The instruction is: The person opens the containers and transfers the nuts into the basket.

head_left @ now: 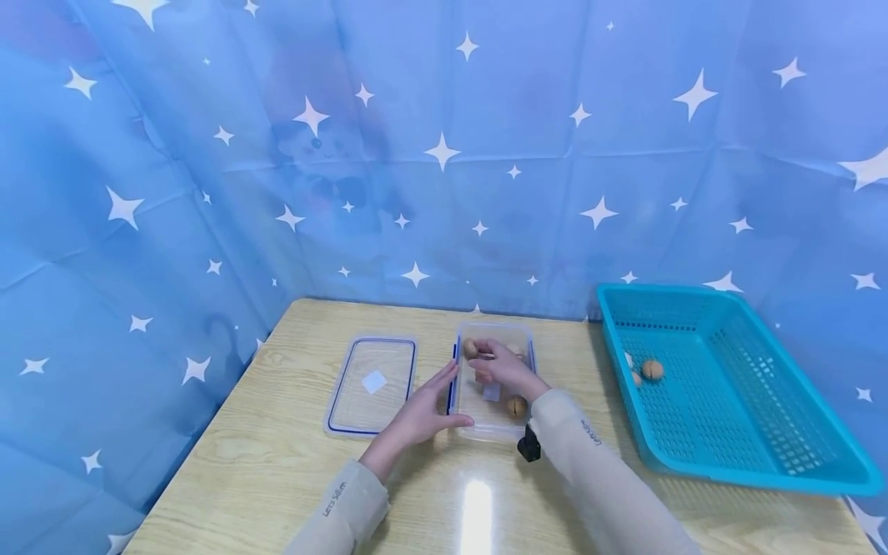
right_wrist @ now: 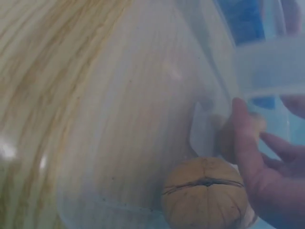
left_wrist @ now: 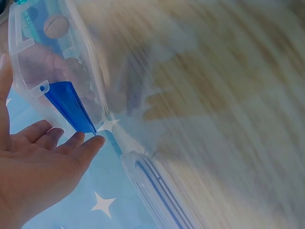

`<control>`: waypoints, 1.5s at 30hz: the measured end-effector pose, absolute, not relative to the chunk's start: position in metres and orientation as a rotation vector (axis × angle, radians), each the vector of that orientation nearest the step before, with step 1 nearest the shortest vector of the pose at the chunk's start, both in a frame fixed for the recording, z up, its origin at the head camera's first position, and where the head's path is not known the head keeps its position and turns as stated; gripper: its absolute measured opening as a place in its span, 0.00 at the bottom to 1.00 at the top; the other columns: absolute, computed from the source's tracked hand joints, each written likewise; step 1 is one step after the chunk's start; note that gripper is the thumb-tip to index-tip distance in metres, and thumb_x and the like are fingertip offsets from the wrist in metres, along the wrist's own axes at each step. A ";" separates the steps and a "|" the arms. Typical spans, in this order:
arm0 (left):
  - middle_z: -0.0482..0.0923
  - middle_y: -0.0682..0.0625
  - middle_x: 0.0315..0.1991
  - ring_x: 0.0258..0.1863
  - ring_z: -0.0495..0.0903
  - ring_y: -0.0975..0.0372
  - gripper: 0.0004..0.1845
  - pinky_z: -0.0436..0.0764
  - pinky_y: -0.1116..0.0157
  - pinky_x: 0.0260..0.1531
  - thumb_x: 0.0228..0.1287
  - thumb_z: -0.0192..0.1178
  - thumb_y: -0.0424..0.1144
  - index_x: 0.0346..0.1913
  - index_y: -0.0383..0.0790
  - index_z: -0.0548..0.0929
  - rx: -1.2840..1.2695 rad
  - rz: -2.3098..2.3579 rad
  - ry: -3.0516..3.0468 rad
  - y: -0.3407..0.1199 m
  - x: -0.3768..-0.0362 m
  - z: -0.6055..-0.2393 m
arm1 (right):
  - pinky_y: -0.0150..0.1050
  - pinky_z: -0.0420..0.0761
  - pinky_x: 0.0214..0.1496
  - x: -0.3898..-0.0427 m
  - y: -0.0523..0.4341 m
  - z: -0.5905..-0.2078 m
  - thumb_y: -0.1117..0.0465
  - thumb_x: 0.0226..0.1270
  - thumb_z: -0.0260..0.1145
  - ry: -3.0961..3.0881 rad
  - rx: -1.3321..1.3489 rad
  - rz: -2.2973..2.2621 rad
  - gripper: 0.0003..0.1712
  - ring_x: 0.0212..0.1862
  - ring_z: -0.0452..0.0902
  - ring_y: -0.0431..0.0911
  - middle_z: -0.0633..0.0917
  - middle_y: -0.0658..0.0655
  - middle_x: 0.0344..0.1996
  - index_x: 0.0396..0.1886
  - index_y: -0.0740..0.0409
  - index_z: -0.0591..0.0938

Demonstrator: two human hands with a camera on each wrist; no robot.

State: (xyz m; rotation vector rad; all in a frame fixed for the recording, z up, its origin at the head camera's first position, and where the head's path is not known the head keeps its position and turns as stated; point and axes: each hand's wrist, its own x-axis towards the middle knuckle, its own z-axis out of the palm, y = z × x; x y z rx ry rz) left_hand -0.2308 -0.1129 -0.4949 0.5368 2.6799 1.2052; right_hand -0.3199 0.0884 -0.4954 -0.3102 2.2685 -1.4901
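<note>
My clear rectangular plastic container with blue side clips sits open and upright on the wooden surface. Two round tan walnuts lie inside, one at the far end, one near me.

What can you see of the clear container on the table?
The clear plastic container is rectangular, lidless, with blue side clips. It sits upright on the wooden table, between its lid and the teal basket. The left hand lies open against its left wall; the right hand reaches inside. Two walnuts show inside.
</note>
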 end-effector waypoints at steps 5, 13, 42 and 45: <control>0.47 0.48 0.81 0.78 0.54 0.46 0.51 0.60 0.44 0.76 0.58 0.71 0.51 0.79 0.42 0.55 0.519 1.216 2.674 -0.112 -0.229 -0.496 | 0.52 0.81 0.64 -0.320 0.087 -0.499 0.60 0.76 0.57 2.273 -0.327 -1.472 0.40 0.65 0.73 0.64 0.64 0.73 0.72 0.79 0.67 0.50; 0.47 0.49 0.82 0.79 0.53 0.46 0.50 0.59 0.44 0.76 0.59 0.71 0.51 0.79 0.43 0.54 0.511 1.214 2.672 -0.113 -0.230 -0.497 | 0.50 0.83 0.61 -0.318 0.088 -0.496 0.63 0.73 0.54 2.260 -0.323 -1.455 0.37 0.57 0.82 0.61 0.68 0.73 0.71 0.78 0.65 0.56; 0.46 0.52 0.82 0.79 0.52 0.48 0.50 0.59 0.46 0.77 0.59 0.70 0.52 0.79 0.44 0.55 0.508 1.196 2.668 -0.112 -0.230 -0.491 | 0.44 0.89 0.50 -0.316 0.085 -0.499 0.57 0.67 0.70 2.411 -0.331 -1.391 0.33 0.51 0.85 0.55 0.80 0.69 0.61 0.68 0.66 0.73; 0.46 0.52 0.82 0.79 0.52 0.48 0.50 0.59 0.45 0.77 0.59 0.70 0.52 0.79 0.44 0.55 0.499 1.196 2.665 -0.112 -0.229 -0.490 | 0.45 0.89 0.49 -0.315 0.085 -0.499 0.58 0.67 0.69 2.367 -0.316 -1.455 0.34 0.52 0.85 0.58 0.78 0.71 0.63 0.69 0.67 0.72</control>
